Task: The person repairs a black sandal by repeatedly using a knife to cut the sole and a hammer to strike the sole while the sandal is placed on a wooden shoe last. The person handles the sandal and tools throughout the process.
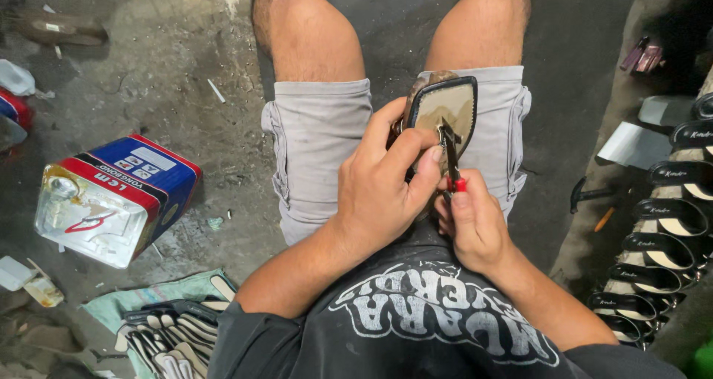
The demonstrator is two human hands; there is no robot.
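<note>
I sit with a shoe upper on a last [443, 108] resting on my lap, its beige insole rimmed in black facing up. My left hand [382, 182] grips the shoe from the near side, with the thumb on the rim. My right hand [475, 227] holds red-handled pliers [451, 156] whose dark jaws touch the sole's middle near its lower edge.
A red, blue and silver rectangular tin [111, 201] lies on the concrete floor at the left. A pile of black and white cut pieces [167, 334] lies on green cloth at lower left. A row of black sandals [668, 230] lines the right, with a hammer [587, 195] beside them.
</note>
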